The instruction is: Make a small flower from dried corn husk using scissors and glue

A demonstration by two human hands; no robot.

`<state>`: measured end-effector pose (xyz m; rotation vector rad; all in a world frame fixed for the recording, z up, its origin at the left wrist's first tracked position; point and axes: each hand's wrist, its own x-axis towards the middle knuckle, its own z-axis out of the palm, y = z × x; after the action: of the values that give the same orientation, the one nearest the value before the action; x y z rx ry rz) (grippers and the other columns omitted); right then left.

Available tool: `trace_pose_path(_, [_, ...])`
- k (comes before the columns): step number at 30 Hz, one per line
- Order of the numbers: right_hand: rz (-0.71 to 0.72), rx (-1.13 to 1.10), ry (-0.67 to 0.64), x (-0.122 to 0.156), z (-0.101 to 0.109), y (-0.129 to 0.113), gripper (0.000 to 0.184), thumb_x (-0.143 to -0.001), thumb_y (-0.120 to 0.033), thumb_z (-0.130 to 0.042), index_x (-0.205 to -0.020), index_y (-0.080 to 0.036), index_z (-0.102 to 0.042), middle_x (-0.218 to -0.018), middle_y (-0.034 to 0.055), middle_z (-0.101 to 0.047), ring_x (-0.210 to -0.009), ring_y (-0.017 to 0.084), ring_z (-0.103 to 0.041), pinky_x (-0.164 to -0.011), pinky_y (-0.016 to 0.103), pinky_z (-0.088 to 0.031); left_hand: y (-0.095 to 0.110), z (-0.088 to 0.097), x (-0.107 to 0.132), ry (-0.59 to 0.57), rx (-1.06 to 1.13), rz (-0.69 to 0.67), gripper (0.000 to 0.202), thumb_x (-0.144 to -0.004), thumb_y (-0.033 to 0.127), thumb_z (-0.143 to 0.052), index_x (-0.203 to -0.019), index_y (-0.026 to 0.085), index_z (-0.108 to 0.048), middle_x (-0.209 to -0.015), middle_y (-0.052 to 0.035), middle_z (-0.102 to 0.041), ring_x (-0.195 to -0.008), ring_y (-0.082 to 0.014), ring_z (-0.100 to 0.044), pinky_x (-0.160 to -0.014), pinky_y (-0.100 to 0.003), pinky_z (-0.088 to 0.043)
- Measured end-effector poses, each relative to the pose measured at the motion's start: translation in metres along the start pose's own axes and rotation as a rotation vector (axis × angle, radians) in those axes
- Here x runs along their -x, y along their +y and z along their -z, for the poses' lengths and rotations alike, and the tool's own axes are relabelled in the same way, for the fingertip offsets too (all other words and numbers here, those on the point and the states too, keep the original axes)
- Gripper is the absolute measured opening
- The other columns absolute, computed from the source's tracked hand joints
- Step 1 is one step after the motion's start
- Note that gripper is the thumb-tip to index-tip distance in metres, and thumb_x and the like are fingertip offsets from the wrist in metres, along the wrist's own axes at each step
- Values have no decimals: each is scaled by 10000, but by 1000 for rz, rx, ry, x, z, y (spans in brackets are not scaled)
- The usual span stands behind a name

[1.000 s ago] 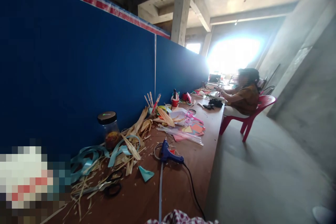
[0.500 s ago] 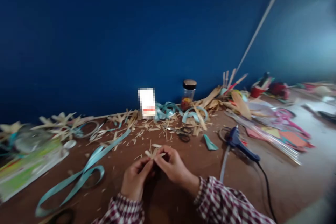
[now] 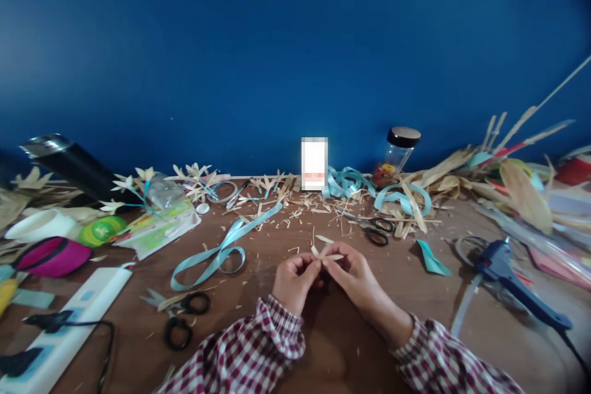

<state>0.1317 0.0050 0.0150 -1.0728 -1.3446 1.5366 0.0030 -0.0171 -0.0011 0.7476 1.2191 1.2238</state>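
Note:
Just above the table, my left hand [image 3: 294,280] and my right hand [image 3: 354,274] meet with fingertips pinched together. Between them is a small pale corn husk flower [image 3: 322,249] with narrow pointed petals spreading upward. Fingers cover its base, so what lies under the petals is hidden. To the left of my hands, a light blue ribbon [image 3: 210,265] lies in loops. Black-handled scissors [image 3: 178,314] rest beside my left sleeve, blades partly spread, with a strip of husk across them. Farther right is a blue glue gun [image 3: 517,283] with a cable.
Husk scraps [image 3: 295,209], more scissors [image 3: 376,231] and curled blue ribbon [image 3: 348,181] lie along the wall. A jar with a black lid [image 3: 399,154] stands there. At left are a white power strip [image 3: 87,308], finished husk flowers [image 3: 196,173] and a dark bottle [image 3: 76,166].
My view has turned left, so things on the table sit farther right and the power strip and left scissors have come into sight. Both hands still pinch the corn husk flower.

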Motion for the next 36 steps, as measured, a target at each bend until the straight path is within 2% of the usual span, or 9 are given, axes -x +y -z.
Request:
trace_pose_path(8, [27, 15, 31, 1, 0, -1, 173, -747, -322, -598, -732, -167, -521, -624, -22, -540, -551, 107, -495, -514, 206, -380, 7, -3, 3, -42, -25, -23, 259, -631, 363, -705, -693, 117, -651, -566, 20, -563, -509, -77, -501, -480, -189, -483])
trace_pose_path(11, [45, 30, -5, 2, 2, -4, 152, -737, -291, -601, -723, -158, -530, -641, -17, -546, -571, 106, -493, -533, 207, -385, 7, -2, 4, -45, -31, -33, 263, -613, 372, -719, -654, 125, -638, -556, 26, -550, -507, -78, -499, -468, -183, -471])
trace_pose_path(15, [55, 81, -66, 5, 6, -9, 148, -769, -297, -572, -799, -152, -559, -645, -16, -561, -577, 105, -497, -541, 207, -387, 8, -3, 6, -36, -23, -68, 283, -617, 405, -704, -616, 133, -627, -532, 35, -532, -483, -80, -491, -462, -191, -462])
trace_pose_path(19, [51, 189, -50, 6, 7, -11, 197, -771, -302, -570, -909, -161, -562, -680, -10, -591, -599, 118, -523, -550, 216, -408, 8, -3, 8, -5, -34, -120, 294, -629, 421, -682, -623, 132, -629, -525, 35, -536, -480, -86, -489, -448, -193, -445])
trace_pose_path(23, [48, 184, -61, 13, 7, -14, 275, -753, -303, -583, -985, -163, -536, -795, 27, -639, -730, 162, -589, -649, 260, -461, 6, -4, 8, 35, -5, -111, 281, -628, 404, -685, -642, 131, -623, -535, 29, -561, -474, -82, -491, -450, -193, -440])
trace_pose_path(26, [77, 201, -116, 24, 9, -16, 220, -765, -306, -578, -930, -162, -563, -812, 36, -645, -758, 177, -598, -667, 279, -468, 6, -7, 10, -11, 16, -101, 283, -632, 399, -687, -592, 132, -604, -474, 39, -533, -422, -71, -465, -437, -194, -421])
trace_pose_path(30, [164, 275, -69, 36, 12, -15, 162, -800, -309, -549, -871, -169, -589, -782, 22, -634, -712, 161, -573, -657, 268, -447, 8, -10, 19, -76, 34, -88, 272, -613, 399, -706, -615, 135, -639, -458, 40, -534, -413, -75, -458, -443, -202, -414])
trace_pose_path(36, [136, 275, -124, 42, 5, -12, 189, -831, -322, -495, -757, -171, -580, -688, 15, -602, -643, 153, -547, -586, 244, -414, 13, 4, 42, -116, -23, -34, 247, -609, 378, -712, -640, 139, -659, -541, 4, -593, -459, -86, -503, -476, -205, -436])
